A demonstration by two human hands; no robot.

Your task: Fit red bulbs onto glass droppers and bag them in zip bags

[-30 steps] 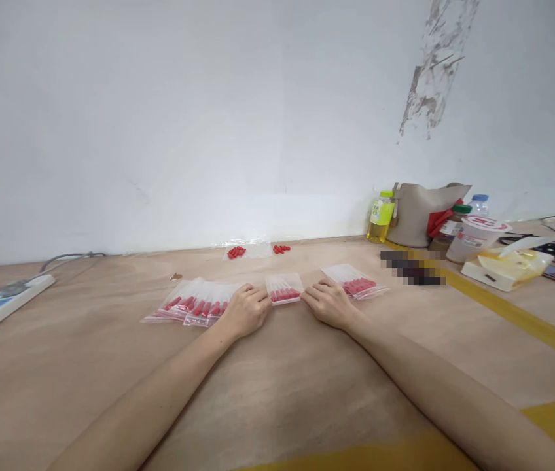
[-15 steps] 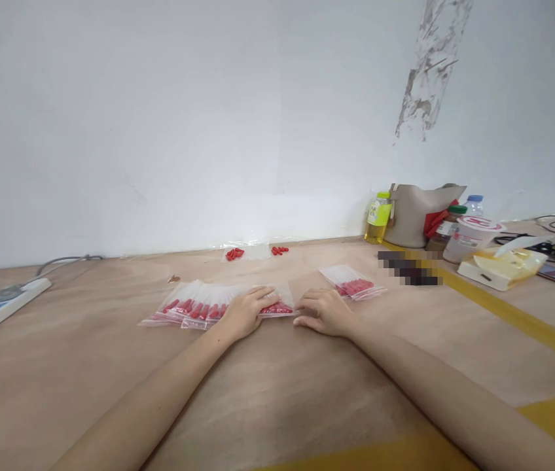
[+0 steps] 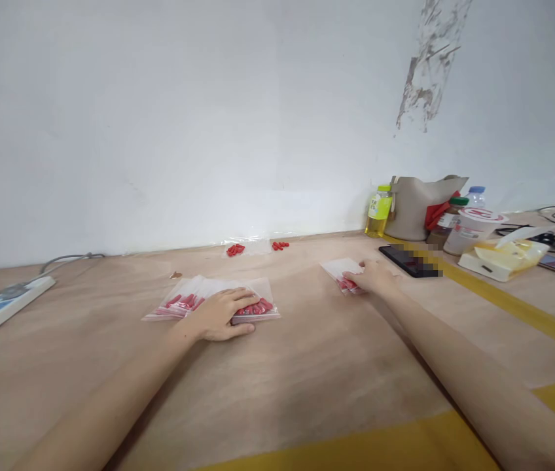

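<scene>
My left hand (image 3: 226, 314) lies palm down on the right part of a fanned row of small clear zip bags (image 3: 184, 297). Its fingers rest flat over the bags and the thumb is spread on the table. Red pieces show through the plastic of each bag. My right hand (image 3: 378, 276) is at a smaller stack of the same zip bags (image 3: 339, 268), its fingers and thumb closed about the stack's right side. The hand hides that side and some of the red pieces.
Red pieces (image 3: 235, 250) lie on clear plastic near the wall, with more red pieces (image 3: 280, 246) beside them. A black phone (image 3: 410, 261) lies right of my right hand. Behind stand a yellow-capped bottle (image 3: 378, 212), a grey bag (image 3: 408, 209), a tub (image 3: 474, 232) and a tissue pack (image 3: 503, 258). A power strip (image 3: 12, 304) is left.
My right hand has moved right, from beside the fanned row to the smaller stack. My left hand has slid left with the bags under it, and the fan is narrower.
</scene>
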